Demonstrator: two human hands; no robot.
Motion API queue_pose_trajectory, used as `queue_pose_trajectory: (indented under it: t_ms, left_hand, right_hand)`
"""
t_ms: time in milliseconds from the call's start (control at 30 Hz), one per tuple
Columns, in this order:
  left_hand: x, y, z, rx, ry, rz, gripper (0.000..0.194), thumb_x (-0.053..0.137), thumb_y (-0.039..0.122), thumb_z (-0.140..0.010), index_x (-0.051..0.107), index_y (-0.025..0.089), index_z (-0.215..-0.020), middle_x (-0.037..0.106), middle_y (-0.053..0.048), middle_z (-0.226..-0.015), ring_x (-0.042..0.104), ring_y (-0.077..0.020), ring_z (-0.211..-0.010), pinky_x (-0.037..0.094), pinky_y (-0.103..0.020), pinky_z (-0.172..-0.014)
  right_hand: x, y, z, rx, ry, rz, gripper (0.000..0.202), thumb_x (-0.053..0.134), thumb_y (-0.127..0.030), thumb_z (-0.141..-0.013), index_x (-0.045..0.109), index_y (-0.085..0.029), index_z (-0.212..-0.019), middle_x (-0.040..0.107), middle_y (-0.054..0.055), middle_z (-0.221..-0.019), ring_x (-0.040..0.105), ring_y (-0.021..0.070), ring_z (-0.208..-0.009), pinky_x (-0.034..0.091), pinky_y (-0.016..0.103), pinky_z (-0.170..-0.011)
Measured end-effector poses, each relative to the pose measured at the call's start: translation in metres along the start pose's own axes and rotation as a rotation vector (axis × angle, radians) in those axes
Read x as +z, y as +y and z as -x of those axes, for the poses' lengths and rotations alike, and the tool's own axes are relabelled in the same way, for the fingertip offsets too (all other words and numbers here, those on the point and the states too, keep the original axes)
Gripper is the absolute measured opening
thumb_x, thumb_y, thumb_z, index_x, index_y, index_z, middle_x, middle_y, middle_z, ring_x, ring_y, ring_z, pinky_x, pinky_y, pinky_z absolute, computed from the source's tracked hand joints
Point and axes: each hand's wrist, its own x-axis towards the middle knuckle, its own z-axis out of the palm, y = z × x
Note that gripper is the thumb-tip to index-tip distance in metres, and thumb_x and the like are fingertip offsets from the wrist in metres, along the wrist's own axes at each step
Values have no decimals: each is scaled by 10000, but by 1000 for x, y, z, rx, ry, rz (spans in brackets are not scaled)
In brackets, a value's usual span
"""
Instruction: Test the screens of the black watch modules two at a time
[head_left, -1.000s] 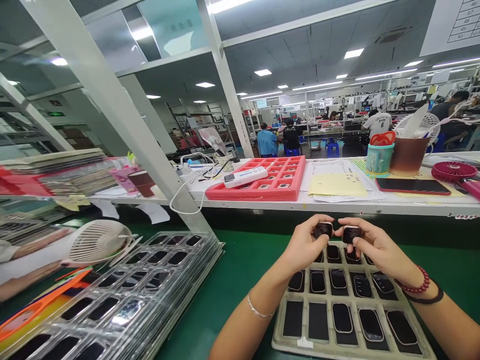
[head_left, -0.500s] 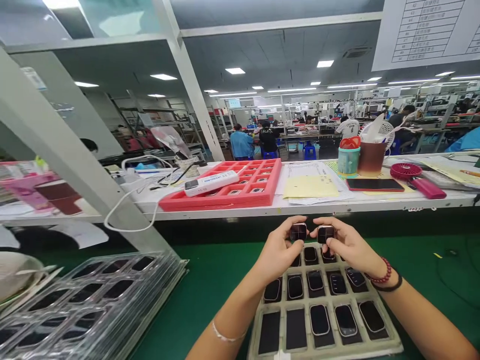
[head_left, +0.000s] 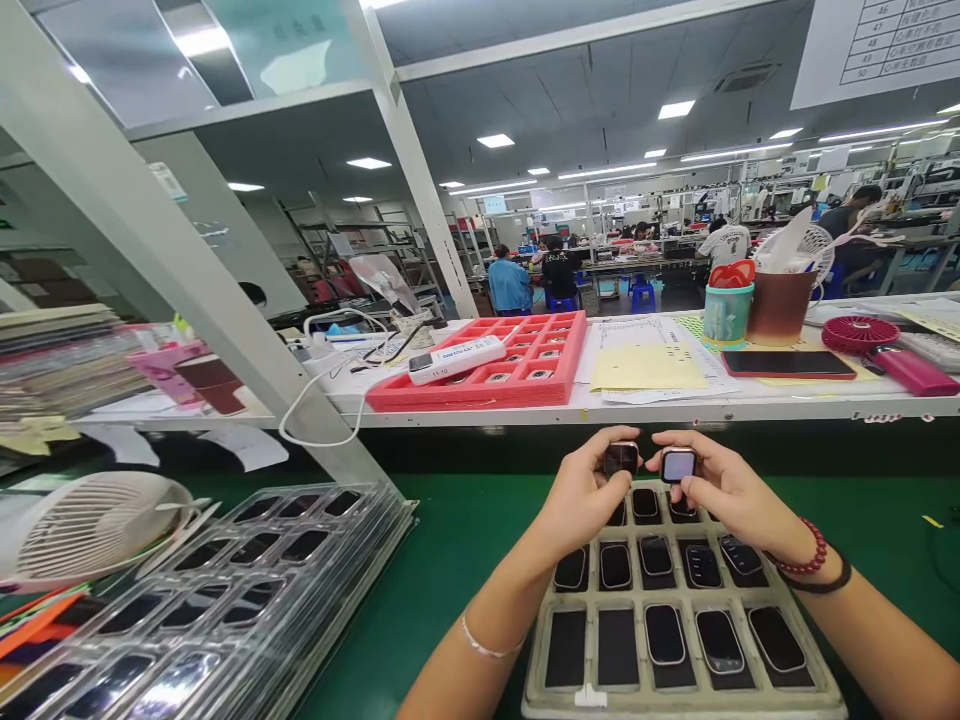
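My left hand [head_left: 589, 490] is closed on a smartwatch body without a strap [head_left: 621, 459], its face dark with faint lines. In my right hand [head_left: 720, 485] is a second strapless smartwatch [head_left: 679, 465], pinched between thumb and fingers, its screen lit pale white. Both are held side by side above the far edge of a cream compartment tray [head_left: 589, 592]. Several dark-faced smartwatches, such as one at the front [head_left: 665, 634], lie in its slots. Two front-left slots show only dark lining. My hands hide part of the back row.
Stacked clear plastic trays [head_left: 300, 590] with dark watch faces stand at left, near a white fan [head_left: 90, 530]. On the shelf are a red foam tray [head_left: 472, 394], a white labelled device [head_left: 457, 360], papers [head_left: 645, 368], a phone [head_left: 787, 365] and a pink handheld fan [head_left: 859, 335]. Several people sit far behind.
The right-hand watch's screen has turned from dark with lines to pale white. The view has swung left, so everything sits further right. Both hands keep their hold.
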Motion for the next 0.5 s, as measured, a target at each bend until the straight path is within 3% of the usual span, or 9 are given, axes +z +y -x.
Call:
queue_pose_trajectory:
  t_ms: [233,433,500]
  left_hand:
    - [-5,-2,-2,2,-31,59,598,430,1,-678,519,207,-1232,616,-62,-1050,569,-132,-832,454,-181,-649]
    - [-4,0,-2,-43,-11,16,520,534,97,-741,514,216,-1247,616,-69,-1035,569,-132,-758,424,-168,-552]
    - [-3,1,-2,-25,8,23,451,564,143,-762,544,190,-1210,625,-76,-996,576,-149,-786,440,-183,-583]
  right_hand:
    - [-2,4,-1,-19,-10,15,483,463,-87,-789,455,-212,-1256,581,76,-1128,566,123,-738,455,229,-600]
    - [-1,2,-1,-22,-13,44,478,455,-90,-800,455,-222,-1260,569,72,-1148,570,136,-777,475,237,-616]
    - [0,0,-1,-17,-12,47,457,474,-105,-811,458,-216,-1255,569,76,-1146,577,140,-791,489,244,-638]
